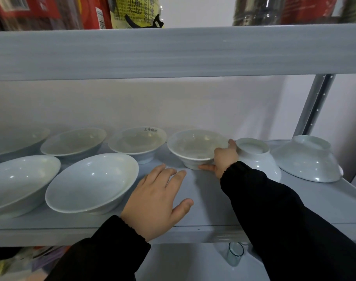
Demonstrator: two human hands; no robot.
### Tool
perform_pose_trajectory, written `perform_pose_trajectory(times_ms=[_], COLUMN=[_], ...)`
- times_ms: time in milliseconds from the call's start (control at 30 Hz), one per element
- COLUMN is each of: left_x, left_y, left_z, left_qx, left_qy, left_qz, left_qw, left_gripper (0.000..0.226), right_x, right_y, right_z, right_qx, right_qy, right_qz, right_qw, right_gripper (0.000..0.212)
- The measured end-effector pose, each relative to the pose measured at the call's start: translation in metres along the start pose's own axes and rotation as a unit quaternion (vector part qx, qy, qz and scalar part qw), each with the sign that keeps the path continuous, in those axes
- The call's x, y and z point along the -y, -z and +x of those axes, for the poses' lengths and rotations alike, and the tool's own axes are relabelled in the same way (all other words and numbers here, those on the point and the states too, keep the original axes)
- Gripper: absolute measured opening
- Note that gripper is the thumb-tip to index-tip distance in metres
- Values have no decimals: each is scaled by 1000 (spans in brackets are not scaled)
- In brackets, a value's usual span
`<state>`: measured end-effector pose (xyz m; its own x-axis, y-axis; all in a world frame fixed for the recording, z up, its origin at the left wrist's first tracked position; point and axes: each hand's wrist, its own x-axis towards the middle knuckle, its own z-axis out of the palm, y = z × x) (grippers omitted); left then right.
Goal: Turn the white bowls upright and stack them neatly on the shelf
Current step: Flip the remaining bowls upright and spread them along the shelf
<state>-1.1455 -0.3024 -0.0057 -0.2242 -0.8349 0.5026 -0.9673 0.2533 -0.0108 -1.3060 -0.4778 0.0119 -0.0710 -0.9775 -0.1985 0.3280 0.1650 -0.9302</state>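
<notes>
With the right hand point(225, 159) gripping the upright white bowl point(193, 145) on the shelf point(213, 199), thumb on its rim and fingers point(206, 167) under its foot, and the left hand point(159, 201) lying flat and holding nothing, it should be lifted level, clear of the inverted bowl point(256, 159) just beside it.

A small clear glass point(235, 254) is standing below the right fingers point(207, 167); red packets point(51, 7) and a yellow packet point(130, 9) with a black clip point(154, 21) are sitting high above the left fingers point(173, 175); a perforated metal upright point(317, 102) is rising up and right of the right fingers; blurred clutter point(21, 262) is lying below the left fingers.
</notes>
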Motion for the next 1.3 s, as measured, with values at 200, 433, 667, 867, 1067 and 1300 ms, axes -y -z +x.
perform_pose_trajectory(times_ms=[200, 433, 667, 867, 1067, 1300], left_x=[-5, -32, -79, -123, -141, -178], left_y=[-6, -8, -31, -63, -89, -66], left_z=[-4, 16, 67, 122, 163, 129], left_qx=[10, -9, 25, 85, 172, 128], left_qy=[5, -9, -82, -77, 4, -50], left_qz=[-11, -17, -33, -45, -41, 4], left_qw=[1000, 1000, 996, 992, 984, 991], left_gripper=[65, 63, 68, 82, 100, 105], right_x=[8, 47, 70, 70, 66, 77], right_y=[22, 86, 165, 218, 253, 277], right_z=[-16, -40, -55, -64, -67, -66], right_qx=[35, 105, 102, 102, 111, 142], right_qy=[58, 218, 343, 341, 335, 340], right_qz=[-109, -410, -661, -715, -712, -697], right_qw=[992, 879, 660, 602, 607, 615], right_gripper=[73, 77, 94, 95, 89, 91])
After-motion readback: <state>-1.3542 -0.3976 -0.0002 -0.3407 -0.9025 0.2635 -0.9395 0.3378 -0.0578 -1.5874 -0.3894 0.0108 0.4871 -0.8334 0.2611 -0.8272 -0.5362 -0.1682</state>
